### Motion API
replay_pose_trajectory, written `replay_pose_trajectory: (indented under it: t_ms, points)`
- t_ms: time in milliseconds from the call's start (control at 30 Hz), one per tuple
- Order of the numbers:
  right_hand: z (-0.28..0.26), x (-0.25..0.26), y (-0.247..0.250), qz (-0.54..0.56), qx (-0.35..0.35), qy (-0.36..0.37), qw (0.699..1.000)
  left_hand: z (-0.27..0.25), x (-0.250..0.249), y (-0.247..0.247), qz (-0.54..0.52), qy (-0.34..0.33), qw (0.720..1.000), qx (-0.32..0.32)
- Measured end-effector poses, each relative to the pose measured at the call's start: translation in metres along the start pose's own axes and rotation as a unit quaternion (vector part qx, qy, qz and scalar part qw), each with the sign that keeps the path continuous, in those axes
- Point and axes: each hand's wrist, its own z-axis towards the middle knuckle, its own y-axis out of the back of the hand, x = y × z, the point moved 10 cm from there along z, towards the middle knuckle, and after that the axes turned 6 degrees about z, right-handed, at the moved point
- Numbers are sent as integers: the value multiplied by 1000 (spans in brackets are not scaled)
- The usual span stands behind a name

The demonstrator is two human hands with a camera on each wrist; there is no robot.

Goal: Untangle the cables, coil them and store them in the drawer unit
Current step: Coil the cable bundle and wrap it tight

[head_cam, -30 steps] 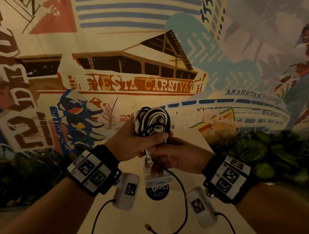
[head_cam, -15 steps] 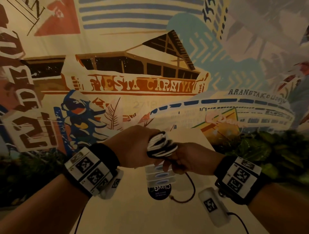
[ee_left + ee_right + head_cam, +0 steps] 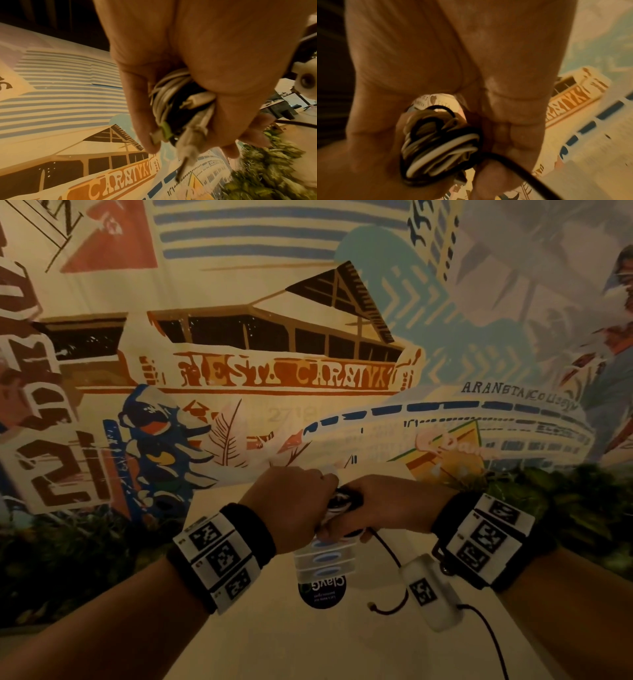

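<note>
A bundle of coiled black and white cables (image 3: 340,503) sits between my two hands above the table. My left hand (image 3: 294,501) grips the cable bundle (image 3: 173,97), with white plugs (image 3: 190,140) poking out past the fingers. My right hand (image 3: 380,505) curls round the same coil (image 3: 440,148) from the other side. A black cable tail (image 3: 387,553) hangs from the bundle down to the tabletop, ending in a small plug (image 3: 371,606). The clear small drawer unit (image 3: 325,559) stands on the table right under my hands, partly hidden by them.
A round black sticker (image 3: 322,594) lies in front of the drawer unit on the pale table (image 3: 274,638). Behind the table rises a painted mural wall (image 3: 274,337). Dark green foliage (image 3: 565,508) lines both sides of the table.
The bundle came down from raised and upright to low over the drawer unit. Both hands turned knuckles up and closed over it. The hanging black tail is shorter.
</note>
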Motion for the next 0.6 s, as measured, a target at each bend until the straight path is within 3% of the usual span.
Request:
replay_pose_trajectory:
  t_ms: [100, 200, 433, 600]
  points:
    - [3, 8, -2, -138, -45, 23, 989, 2, -4, 1, 8, 10, 1000, 11]
    - [5, 14, -3, -183, -88, 33, 979, 1, -6, 2, 14, 19, 1000, 16]
    - [-3, 20, 2, -138, -199, 99, 965, -2, 1, 5, 23, 35, 998, 36]
    - [-2, 27, -6, -192, -199, 124, 953, -4, -2, 6, 20, 41, 997, 65]
